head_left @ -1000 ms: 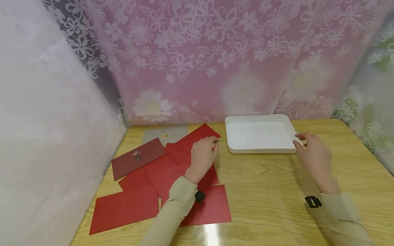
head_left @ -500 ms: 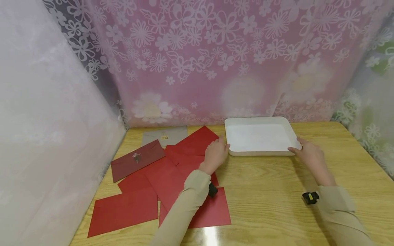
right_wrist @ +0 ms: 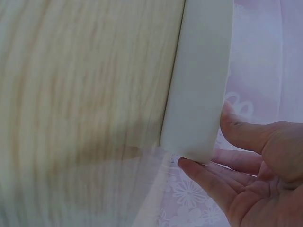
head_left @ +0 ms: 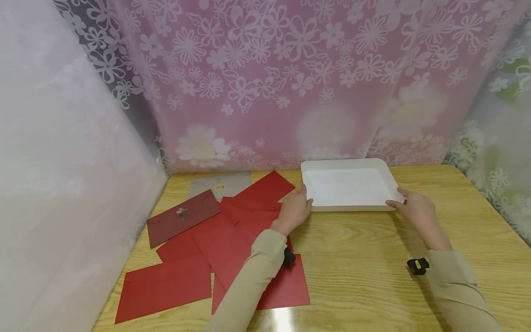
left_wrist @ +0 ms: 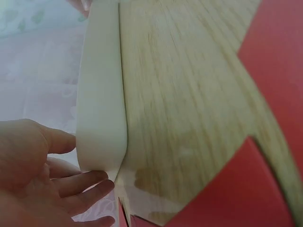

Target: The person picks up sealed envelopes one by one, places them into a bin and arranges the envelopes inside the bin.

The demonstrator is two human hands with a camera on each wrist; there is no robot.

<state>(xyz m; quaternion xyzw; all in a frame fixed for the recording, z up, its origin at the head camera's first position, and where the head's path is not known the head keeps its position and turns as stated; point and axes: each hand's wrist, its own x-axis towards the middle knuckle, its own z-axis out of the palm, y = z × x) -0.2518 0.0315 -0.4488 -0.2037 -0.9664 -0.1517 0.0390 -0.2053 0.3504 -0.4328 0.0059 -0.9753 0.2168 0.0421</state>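
A shallow white rectangular tray (head_left: 348,186) lies at the back of the wooden table, near the pink curtain. My left hand (head_left: 293,210) grips its near left corner; in the left wrist view the thumb (left_wrist: 61,142) is at the rim and the fingers are against the outer end wall. At the near right corner my right hand (head_left: 418,214) holds the tray between thumb and fingers, which the right wrist view shows from close by. Several red envelopes (head_left: 166,283) lie overlapping left of the tray, partly hidden under my left forearm.
A dark red envelope (head_left: 184,218) with a small printed design lies on the left of the pile. Behind it is a grey envelope (head_left: 232,183) with a gold mark. Floral curtains stand behind and at both sides of the wooden table (head_left: 356,267).
My left hand has moved right from above the red envelopes to the tray's left corner. My right hand has closed onto the right corner. The tray stays in nearly the same place.
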